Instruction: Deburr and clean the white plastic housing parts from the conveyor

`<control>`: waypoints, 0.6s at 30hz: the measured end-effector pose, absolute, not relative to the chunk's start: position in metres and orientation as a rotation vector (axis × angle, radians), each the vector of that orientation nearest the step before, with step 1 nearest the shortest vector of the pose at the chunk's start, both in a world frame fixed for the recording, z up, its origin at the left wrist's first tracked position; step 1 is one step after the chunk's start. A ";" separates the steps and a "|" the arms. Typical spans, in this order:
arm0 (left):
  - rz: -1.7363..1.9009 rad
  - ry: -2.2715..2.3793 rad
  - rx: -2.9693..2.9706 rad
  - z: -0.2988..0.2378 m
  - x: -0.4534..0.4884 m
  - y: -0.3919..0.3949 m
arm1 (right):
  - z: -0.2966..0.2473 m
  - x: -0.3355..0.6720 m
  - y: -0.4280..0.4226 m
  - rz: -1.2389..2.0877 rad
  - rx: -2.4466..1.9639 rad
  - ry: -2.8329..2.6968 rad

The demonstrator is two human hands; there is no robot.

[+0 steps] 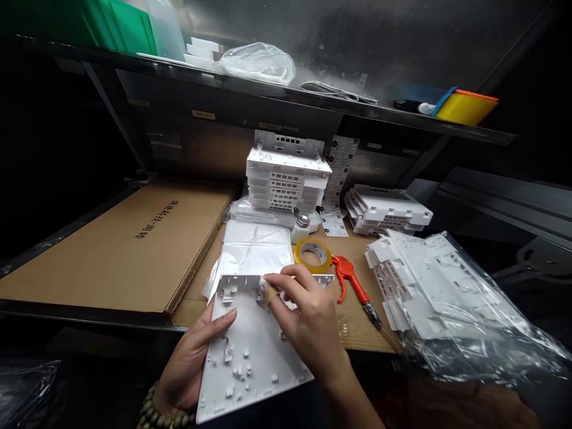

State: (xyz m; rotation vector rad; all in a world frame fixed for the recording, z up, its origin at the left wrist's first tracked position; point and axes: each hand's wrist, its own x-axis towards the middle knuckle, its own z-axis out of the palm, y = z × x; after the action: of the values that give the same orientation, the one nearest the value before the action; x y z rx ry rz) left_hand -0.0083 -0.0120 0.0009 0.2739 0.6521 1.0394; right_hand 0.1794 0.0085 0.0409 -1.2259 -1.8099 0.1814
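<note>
My left hand (196, 351) grips a white plastic panel (259, 351) by its left edge, thumb on the face and the fingers behind it. The panel is tilted toward me and has small moulded clips and posts. My right hand (304, 316) lies over its upper part, fingertips pinched together against the face near the top edge. A small white bit shows at those fingertips; its kind is hard to make out. A tan wrap covers part of the right thumb. Just beyond the panel lie a stack of clear plastic bags (257, 241) and a roll of yellow tape (313, 253).
Flat cardboard (111, 244) is stacked at left. A red air blow gun (351, 280) and a pump bottle (301, 226) are near the tape. Stacked white housings (288, 173) stand behind; bagged panels (429, 280) lie at right. A metal shelf (250, 86) runs overhead.
</note>
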 end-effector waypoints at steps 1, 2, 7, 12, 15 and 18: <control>1.044 0.655 0.277 -0.001 -0.012 -0.011 | 0.041 0.185 0.010 0.206 -1.254 -1.808; 1.045 0.651 0.278 -0.003 -0.016 -0.010 | 0.041 0.194 0.012 0.224 -1.275 -1.774; 1.086 0.606 0.216 0.001 -0.042 -0.003 | 0.021 0.262 0.049 0.052 -1.455 -1.379; 1.138 0.620 0.053 0.019 -0.053 0.000 | -0.034 0.295 0.115 0.118 -1.827 -1.479; 1.125 0.579 0.000 0.025 -0.056 0.001 | -0.054 0.302 0.125 0.121 -1.876 -1.594; 1.134 0.557 0.009 0.025 -0.062 0.002 | -0.058 0.327 0.104 0.072 -1.971 -1.627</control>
State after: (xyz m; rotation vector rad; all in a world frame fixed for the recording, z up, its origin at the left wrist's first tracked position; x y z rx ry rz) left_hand -0.0623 0.0021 0.0251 0.0094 0.5569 1.1337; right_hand 0.3272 0.1041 -0.0582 -1.9706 -1.6267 0.0716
